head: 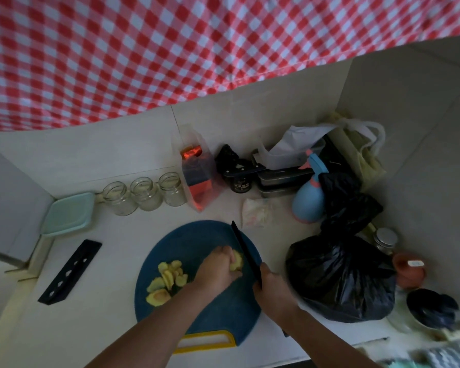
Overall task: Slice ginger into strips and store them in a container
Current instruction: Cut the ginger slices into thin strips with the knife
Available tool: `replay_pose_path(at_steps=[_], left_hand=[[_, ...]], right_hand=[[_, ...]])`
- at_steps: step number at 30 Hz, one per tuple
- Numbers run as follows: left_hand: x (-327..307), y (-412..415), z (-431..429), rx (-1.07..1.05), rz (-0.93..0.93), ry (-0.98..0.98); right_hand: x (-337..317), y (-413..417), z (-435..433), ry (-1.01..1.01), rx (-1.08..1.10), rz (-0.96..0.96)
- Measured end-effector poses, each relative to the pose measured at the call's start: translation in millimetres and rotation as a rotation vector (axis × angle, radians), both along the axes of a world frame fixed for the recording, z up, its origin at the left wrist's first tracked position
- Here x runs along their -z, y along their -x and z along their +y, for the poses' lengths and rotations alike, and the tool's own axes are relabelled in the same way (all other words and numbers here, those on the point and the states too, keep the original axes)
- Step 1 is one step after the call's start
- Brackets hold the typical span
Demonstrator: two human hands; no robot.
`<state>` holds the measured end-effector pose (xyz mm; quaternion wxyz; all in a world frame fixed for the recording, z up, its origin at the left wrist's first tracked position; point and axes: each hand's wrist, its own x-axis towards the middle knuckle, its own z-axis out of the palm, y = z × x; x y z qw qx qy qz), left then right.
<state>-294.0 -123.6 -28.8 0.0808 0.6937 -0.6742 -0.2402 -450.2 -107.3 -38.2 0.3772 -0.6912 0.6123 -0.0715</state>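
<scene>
Sitting right of centre on the round blue cutting board (pixel 197 235), the ginger piece (pixel 237 261) is held down by the left hand (pixel 218 269), whose fingers are curled over it so that only its right end shows. The right hand (pixel 272 288) has its fingers wrapped round the handle of a black knife (pixel 246 251). The blade runs far and left from that hand, just beside the ginger's right side, with its tip past the board's far right edge. Whether the edge has entered the ginger cannot be told.

A heap of ginger slices (pixel 168 280) lies on the left half of the board, apart from the left hand. The far part and the near part of the board are bare. A yellow handle (pixel 207 341) marks the board's near edge, close to the counter's near edge.

To the left, pale counter (pixel 104 314) lies open between the board and a black knife sheath (pixel 71 270) set at a slant. Farther left and far, a teal lidded container (pixel 69 213) stands by the corner, with three glass jars (pixel 145 193) in a row along the back wall.

To the right, room is tight: a full black bag (pixel 340 280) stands near the right hand, with a blue spray bottle (pixel 310 200) beyond it. A red checked cloth (pixel 144 49) hangs above the back wall.
</scene>
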Motion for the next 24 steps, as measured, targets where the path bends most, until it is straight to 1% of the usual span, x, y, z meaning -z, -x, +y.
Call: replay_pose_path(at_steps=[3, 6, 9, 11, 15, 18, 20, 24], left_hand=[[3, -1, -4, -0.009, 0.016, 0.002], [1, -4, -7, -0.024, -0.01, 0.018], [1, -5, -11, -0.056, -0.034, -0.033], [-1, -5, -13, -0.068, 0.001, -0.058], [-1, -12, -16, -0.141, 0.139, -0.095], [-3, -17, -16, -0.177, 0.116, -0.039], [-4, -19, -16, -0.151, 0.108, -0.019], [-3, -15, -14, -0.054, 0.071, -0.04]], right_hand=[[3, 0, -1, 0.0, -0.005, -0.01], [4, 0, -2, -0.014, 0.001, -0.011], [3, -2, -3, -0.03, 0.002, -0.003], [3, -2, -4, -0.035, 0.002, -0.005], [3, -3, -4, -0.025, 0.004, -0.01], [2, -3, -3, -0.035, 0.014, -0.016], [1, -3, -2, -0.03, 0.016, -0.007], [2, -2, -3, -0.019, 0.026, -0.018]])
